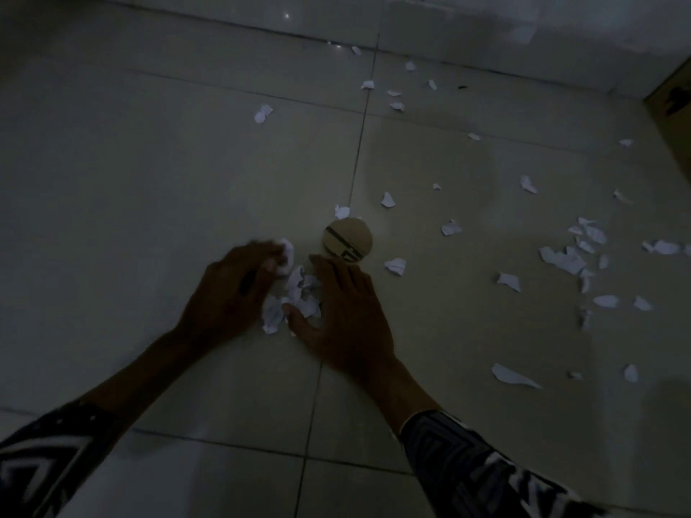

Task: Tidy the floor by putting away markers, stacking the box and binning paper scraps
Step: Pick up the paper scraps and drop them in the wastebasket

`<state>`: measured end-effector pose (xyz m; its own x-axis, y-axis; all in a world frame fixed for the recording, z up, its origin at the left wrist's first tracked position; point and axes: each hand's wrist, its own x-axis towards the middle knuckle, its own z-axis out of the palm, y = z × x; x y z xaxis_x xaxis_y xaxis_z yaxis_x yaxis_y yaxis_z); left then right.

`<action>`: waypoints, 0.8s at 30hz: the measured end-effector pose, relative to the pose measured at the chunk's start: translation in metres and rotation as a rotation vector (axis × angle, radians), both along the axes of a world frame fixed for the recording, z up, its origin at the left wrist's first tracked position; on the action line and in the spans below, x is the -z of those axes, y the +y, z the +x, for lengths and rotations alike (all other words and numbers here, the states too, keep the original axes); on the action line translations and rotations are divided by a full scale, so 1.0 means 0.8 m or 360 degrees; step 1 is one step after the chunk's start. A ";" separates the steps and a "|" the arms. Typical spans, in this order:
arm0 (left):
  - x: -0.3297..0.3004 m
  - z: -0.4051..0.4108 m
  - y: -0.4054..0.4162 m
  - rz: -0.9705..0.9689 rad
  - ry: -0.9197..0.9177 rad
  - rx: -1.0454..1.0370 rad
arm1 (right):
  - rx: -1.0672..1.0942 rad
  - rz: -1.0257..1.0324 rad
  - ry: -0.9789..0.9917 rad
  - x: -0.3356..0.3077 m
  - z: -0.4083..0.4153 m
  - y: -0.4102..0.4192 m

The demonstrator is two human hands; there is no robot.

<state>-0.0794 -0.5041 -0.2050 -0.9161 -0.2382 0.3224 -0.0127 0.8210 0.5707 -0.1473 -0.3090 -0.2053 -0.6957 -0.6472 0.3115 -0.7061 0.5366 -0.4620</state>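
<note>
The room is dim. A small heap of white paper scraps (295, 297) lies on the tiled floor between my hands. My left hand (232, 289) is blurred and its fingertips pinch a crumpled scrap (286, 256) at the heap's far-left side. My right hand (344, 312) lies flat on the floor at the heap's right side, fingers straight, thumb touching the paper. Just beyond its fingertips sits a round tan cardboard piece (347, 239) with dark markings. No markers are visible.
Many more white scraps are scattered over the floor, densest at the right (576, 256) and toward the far wall (396, 95). A brown cardboard box (673, 102) shows at the right edge. The tiled wall base (486, 65) runs along the back.
</note>
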 end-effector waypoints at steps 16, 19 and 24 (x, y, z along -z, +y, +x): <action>-0.015 -0.085 -0.034 0.0197 0.0106 -0.0553 | -0.0112 0.0149 0.0033 0.003 0.003 0.000; -0.008 -0.136 -0.062 0.0066 0.0120 -0.0630 | -0.0110 0.0166 -0.0002 0.001 0.002 0.001; -0.002 -0.191 -0.098 -0.0100 0.0183 -0.0432 | -0.0109 0.0258 -0.0062 -0.005 0.001 0.003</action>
